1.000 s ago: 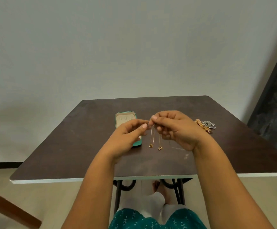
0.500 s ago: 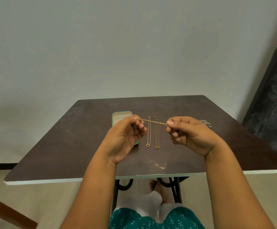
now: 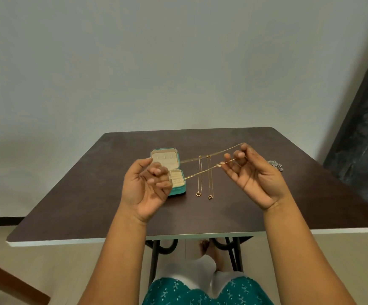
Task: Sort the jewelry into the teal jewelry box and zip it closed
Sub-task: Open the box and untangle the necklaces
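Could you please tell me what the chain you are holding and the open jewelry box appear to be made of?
Gold chain: fine gold-coloured metal, judging by its glinting links. Teal jewelry box: smooth teal shell, possibly faux leather, with a cream, soft-looking lining.

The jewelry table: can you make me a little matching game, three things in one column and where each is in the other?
Things:
1. gold chain
2. teal jewelry box
3. silver jewelry pile

Places:
A. open on the table, behind the left hand
B. on the table, past the right hand
C. stretched in the air between both hands

Pairs: 1-C, 2-A, 3-B
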